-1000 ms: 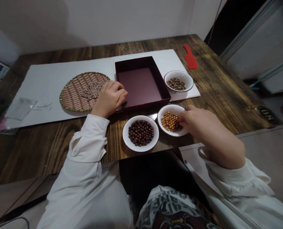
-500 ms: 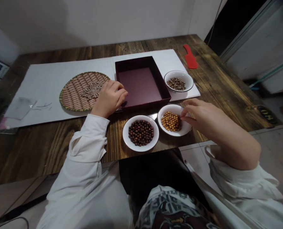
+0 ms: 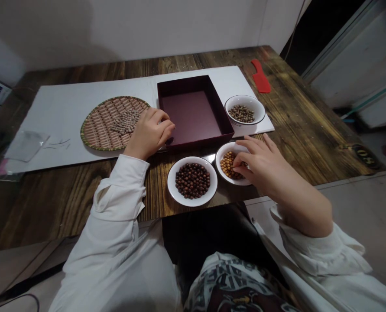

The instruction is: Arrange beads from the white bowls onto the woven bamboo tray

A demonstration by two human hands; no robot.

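Observation:
My right hand (image 3: 261,162) reaches over the near right white bowl, thumb and forefinger pinched together among the yellow-brown beads (image 3: 229,164). Whatever lies between those fingertips is too small to make out. The other fingers of that hand stretch over the rim of the bowl (image 3: 219,172). Between the woven tray (image 3: 97,125) and the dark red box (image 3: 193,117), my left hand (image 3: 152,132) rests at the box's left edge with curled fingers. What it holds, if anything, is hidden. Small greyish beads (image 3: 127,122) lie on the tray beside it.
A white bowl of dark brown beads (image 3: 193,181) stands near the table's front edge. Behind the box's right side is a bowl of mottled beads (image 3: 241,113). A red comb (image 3: 261,80) lies at the far right, a clear plastic bag (image 3: 27,146) at the left on white board (image 3: 59,97).
My right hand has moved left, further over the yellow-brown beads, and covers more of their bowl. The left hand stays where it was.

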